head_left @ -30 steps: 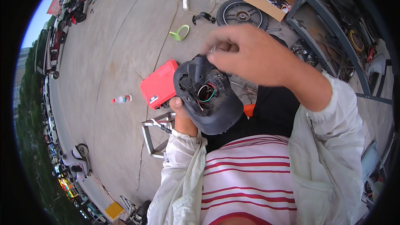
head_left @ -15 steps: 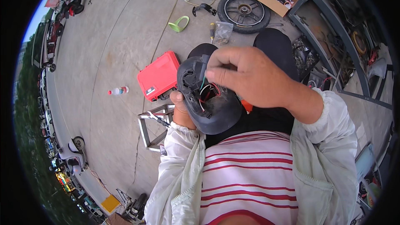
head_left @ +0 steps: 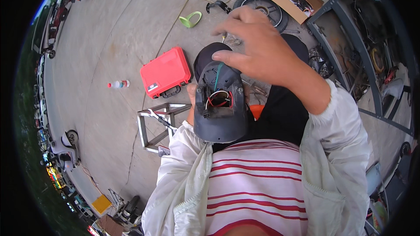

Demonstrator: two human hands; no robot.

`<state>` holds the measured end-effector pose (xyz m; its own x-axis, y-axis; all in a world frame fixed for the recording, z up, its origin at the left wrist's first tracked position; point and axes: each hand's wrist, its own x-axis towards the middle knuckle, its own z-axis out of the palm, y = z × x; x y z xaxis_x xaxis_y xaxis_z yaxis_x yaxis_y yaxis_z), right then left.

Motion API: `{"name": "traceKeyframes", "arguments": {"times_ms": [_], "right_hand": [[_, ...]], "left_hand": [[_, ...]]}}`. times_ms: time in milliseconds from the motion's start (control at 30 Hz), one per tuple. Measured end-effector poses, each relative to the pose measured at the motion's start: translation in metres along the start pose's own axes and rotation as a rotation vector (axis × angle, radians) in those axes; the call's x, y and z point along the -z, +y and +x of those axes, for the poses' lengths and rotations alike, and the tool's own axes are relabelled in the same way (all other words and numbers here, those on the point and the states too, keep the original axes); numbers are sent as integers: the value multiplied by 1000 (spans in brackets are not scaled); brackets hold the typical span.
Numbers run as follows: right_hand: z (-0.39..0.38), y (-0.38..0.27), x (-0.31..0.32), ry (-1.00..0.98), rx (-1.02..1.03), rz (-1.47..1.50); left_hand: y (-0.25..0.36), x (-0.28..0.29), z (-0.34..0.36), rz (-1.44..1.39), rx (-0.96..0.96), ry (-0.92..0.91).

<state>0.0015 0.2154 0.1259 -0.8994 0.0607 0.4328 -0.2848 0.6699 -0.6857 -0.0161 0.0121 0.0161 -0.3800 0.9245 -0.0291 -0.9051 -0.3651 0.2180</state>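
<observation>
Head view. The left hand [head_left: 191,92] holds a rounded, hollow, dark grey plastic housing [head_left: 222,117] above the lap; its grip is closed on the housing, with fingertips visible along the right edge. The right hand [head_left: 251,43] hovers over the upper end, its grip parted, thumb below and fingers apart; whether the thumb touches the thin teal wire [head_left: 218,75] cannot be told. This wire runs up the housing's face from a rectangular opening, where white and red wires [head_left: 230,102] loop. Sound handling, by judgement, calls for steady support at both sides, a light pinch on the wire, and no tugging against the opening's edge. A red, hard-shelled case [head_left: 165,72] lies on the grey concrete floor [head_left: 105,43] at left.
</observation>
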Motion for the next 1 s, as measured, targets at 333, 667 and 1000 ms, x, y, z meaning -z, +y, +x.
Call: {"name": "traceKeyframes", "arguments": {"times_ms": [333,667,1000], "right_hand": [[-24,-36,-6,-269,191,-202],[-30,-29,-3,-91,-42,90],[-18,-12,2,-33,-57,167]], "left_hand": [[18,30,-7,177,-156,282],[29,33,-13,86,-158,190],[39,-13,1,220,-185,203]]}}
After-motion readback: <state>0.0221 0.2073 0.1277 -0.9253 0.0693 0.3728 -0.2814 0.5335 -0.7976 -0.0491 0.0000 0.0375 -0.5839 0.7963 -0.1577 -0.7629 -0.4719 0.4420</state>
